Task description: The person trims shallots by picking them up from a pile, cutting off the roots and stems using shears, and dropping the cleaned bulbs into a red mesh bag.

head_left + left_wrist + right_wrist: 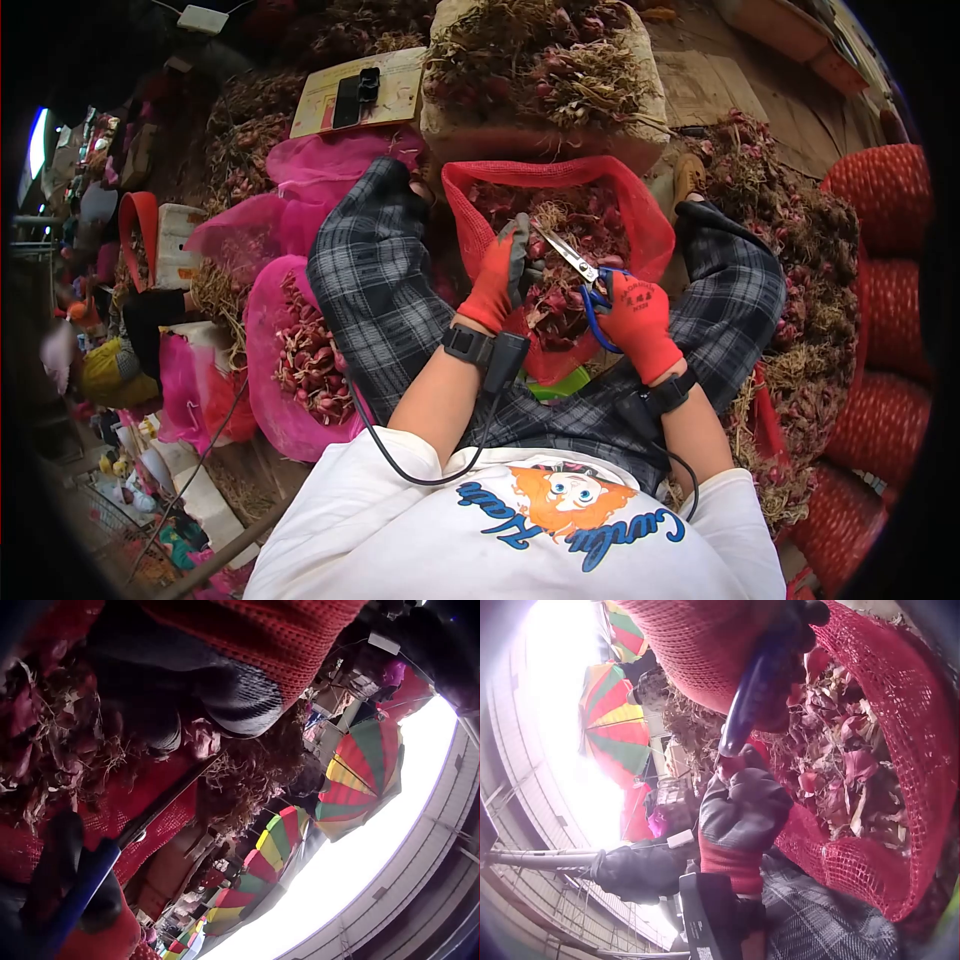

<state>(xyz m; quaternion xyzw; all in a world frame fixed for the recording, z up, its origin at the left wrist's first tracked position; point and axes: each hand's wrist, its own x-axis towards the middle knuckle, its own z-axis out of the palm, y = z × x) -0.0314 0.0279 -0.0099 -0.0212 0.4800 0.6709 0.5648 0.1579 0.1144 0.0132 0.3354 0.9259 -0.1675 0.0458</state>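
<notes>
Scissors with blue handles [568, 250] [90, 877] [750, 697] are gripped by my right hand [638, 315] [97, 915] [712, 652], in a red glove with dark fingers. Their blades point toward my left hand [497, 275] [225, 682] [746, 814], gloved the same way. Its curled fingers pinch a small reddish shallot [202, 738] [731, 766], close to the blade tip; in the head view the fingers mostly hide it. Both hands are above an open red mesh bag [650, 225] [161, 817] [922, 750] holding shallots and dry skins.
Bunches of shallots lie on a pale block [640, 110] ahead and in a heap [800, 330] at the right. Full red sacks [890, 320] stand far right. At the left are a pink net bag [265, 350] of shallots and a board [400, 80] with a phone.
</notes>
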